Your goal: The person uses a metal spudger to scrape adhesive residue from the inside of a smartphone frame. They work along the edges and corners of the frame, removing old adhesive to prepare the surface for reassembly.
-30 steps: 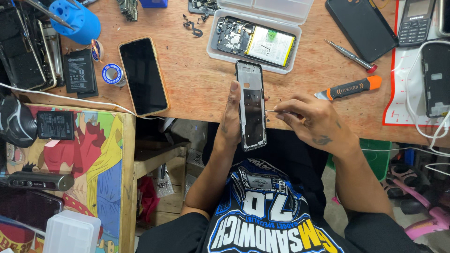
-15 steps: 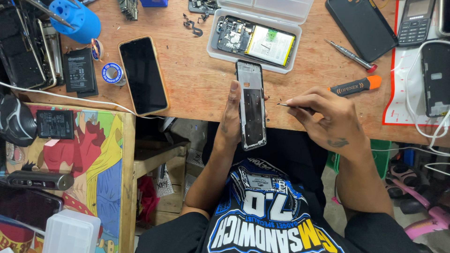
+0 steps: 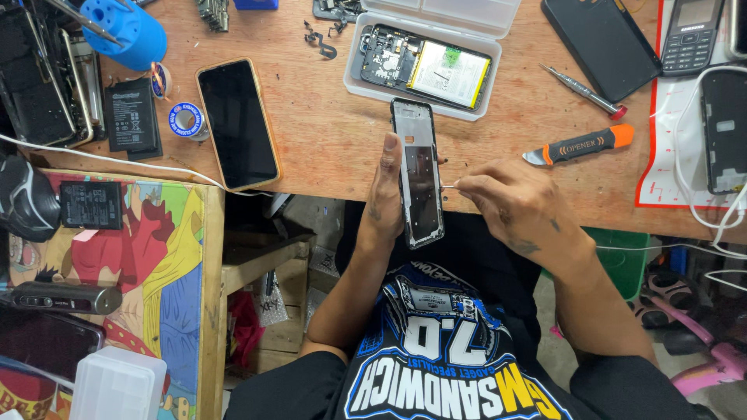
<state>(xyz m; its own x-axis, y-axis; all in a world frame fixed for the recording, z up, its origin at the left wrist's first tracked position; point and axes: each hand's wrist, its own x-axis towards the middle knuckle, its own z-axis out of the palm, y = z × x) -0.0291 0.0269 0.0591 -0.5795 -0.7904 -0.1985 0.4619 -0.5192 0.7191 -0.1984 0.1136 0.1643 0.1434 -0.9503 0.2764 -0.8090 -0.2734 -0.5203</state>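
At the desk (image 3: 327,148) edge, left hand (image 3: 387,190) clamps an upright phone frame (image 3: 418,173); right hand (image 3: 520,208) pinches a thin tool (image 3: 449,186) at its side. Likely prying; steady, light pressure suits.

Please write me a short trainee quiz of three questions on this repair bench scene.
1. True or false: the left hand holds the phone frame.
2. What lies nearest the right hand: A) blue cup, B) orange pry tool, C) tape roll?
3. Fill in: the opened phone lies in a clear ____.

Key: 1 true. 2 B, the orange pry tool; the blue cup and tape roll lie far left. 3 tray.
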